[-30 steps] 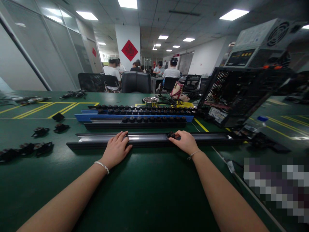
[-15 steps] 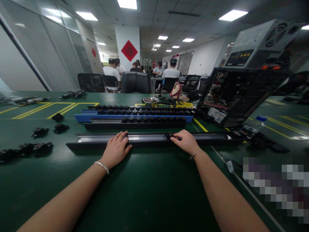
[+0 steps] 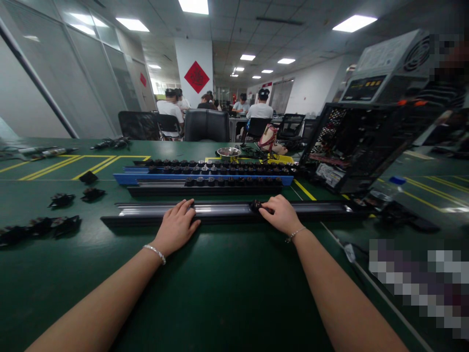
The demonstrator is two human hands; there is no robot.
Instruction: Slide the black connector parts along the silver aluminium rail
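A long black rail (image 3: 227,219) with a shiny metal channel lies crosswise on the green table in front of me. My left hand (image 3: 178,222) is laid over its left half, fingers across the channel and thumb along the near side, gripping it. Farther right, my right hand (image 3: 280,213) pinches a small black module (image 3: 255,206) that sits in the channel. The fingertips partly hide this module, so its exact shape cannot be made out.
Behind lie a blue rail (image 3: 122,180) and more black rails (image 3: 205,191) with several black modules seated in them. Loose black modules (image 3: 61,199) are on the left. At right stand an open computer case (image 3: 370,142) and a bottle (image 3: 388,189); a metal bowl (image 3: 229,152) sits behind.
Both hands keep almost the same positions on the rail and the small black module. My right hand has shifted very slightly left. A person's striped sleeve shows at the far right.
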